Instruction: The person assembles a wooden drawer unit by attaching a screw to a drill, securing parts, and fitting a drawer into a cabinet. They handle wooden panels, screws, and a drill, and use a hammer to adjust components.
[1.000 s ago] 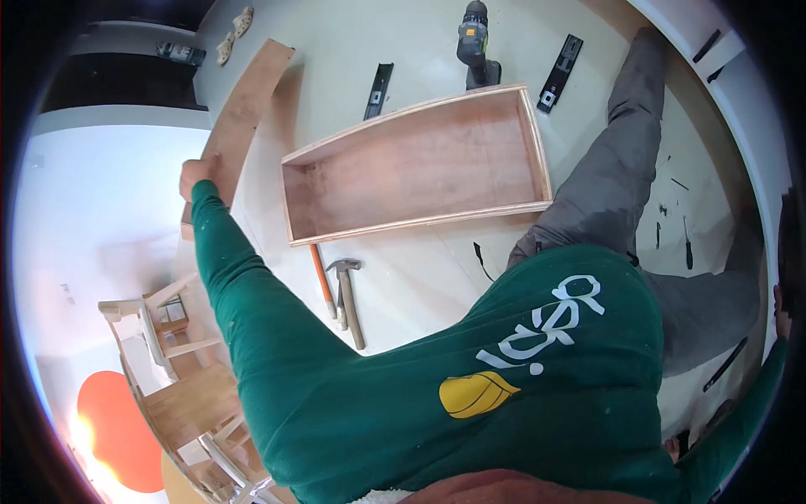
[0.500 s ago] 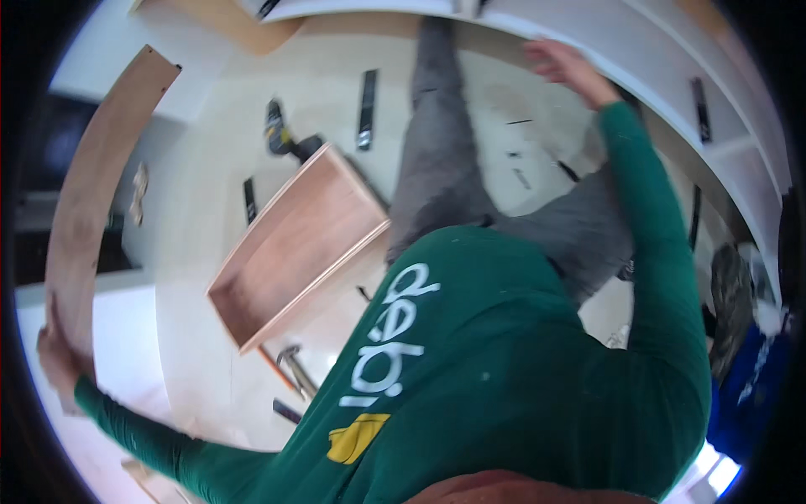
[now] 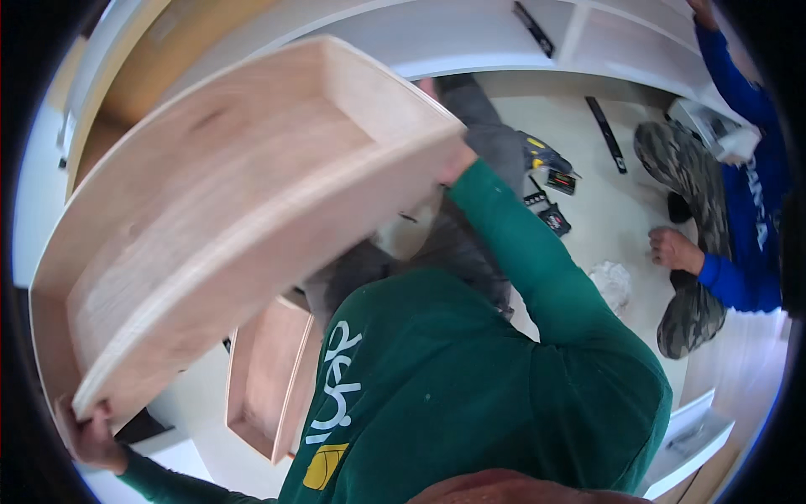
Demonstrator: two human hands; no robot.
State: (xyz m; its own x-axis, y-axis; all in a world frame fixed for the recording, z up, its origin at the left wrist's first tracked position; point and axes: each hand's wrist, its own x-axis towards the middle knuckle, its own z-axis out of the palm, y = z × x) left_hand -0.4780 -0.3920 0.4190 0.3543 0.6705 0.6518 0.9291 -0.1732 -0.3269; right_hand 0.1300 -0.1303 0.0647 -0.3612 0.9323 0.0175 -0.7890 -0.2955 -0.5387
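A long, open-topped wooden drawer box (image 3: 252, 202) is held up before me, slanting from lower left to upper right. Its near lower-left corner is in the grip of my left hand (image 3: 94, 438), fingers curled over the edge. At the other end, my right hand (image 3: 457, 164) clasps the short side; most of its fingers are behind the wood. Below the raised box, a smaller wooden drawer box (image 3: 273, 378) sits on the floor to the left of my body.
White shelving (image 3: 470, 42) runs along the far side. A yellow-and-black power drill (image 3: 544, 155), a small black case (image 3: 561, 181) and a black drawer slide (image 3: 606, 134) lie on the floor. At right, another person in a blue sleeve (image 3: 730, 281) sits near crumpled white plastic (image 3: 611, 286).
The long wooden piece at my left has swung up and across in front of me, showing its inside. My right hand, free before, now grips its other end. My view has turned right.
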